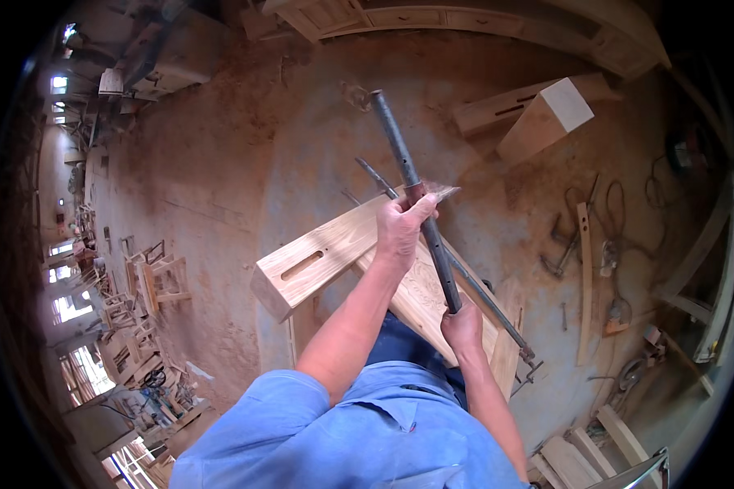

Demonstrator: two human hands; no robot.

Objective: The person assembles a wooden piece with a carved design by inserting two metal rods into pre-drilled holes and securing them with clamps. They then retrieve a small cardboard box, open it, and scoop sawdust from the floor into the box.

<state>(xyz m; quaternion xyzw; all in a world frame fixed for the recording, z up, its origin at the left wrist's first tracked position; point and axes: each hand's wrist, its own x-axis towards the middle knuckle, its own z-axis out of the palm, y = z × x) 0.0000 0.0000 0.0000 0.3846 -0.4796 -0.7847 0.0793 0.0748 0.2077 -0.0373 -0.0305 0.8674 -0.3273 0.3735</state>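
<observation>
A grey metal pipe clamp (398,145), its tube pierced with holes, slants across in front of me above a wooden frame. My left hand (400,230) is closed around it near a rusty collar at mid-length. Lower down, my right hand (462,328) wraps the near end, hiding that end. Beneath lies a thick pale timber (334,244) with a long slot cut near its left end. A wide wooden board (416,297) meets it at an angle. A second, thinner bar clamp (493,310) runs along the frame to the right, apart from my fingers.
Beyond the frame, a squared timber post (538,122) stands by a slotted beam (497,110). Clamps, cords and a narrow wooden strip (585,281) lie on the dusty floor at right. Wooden cabinetry (408,18) lines the far side. Several cut boards (583,456) sit at lower right.
</observation>
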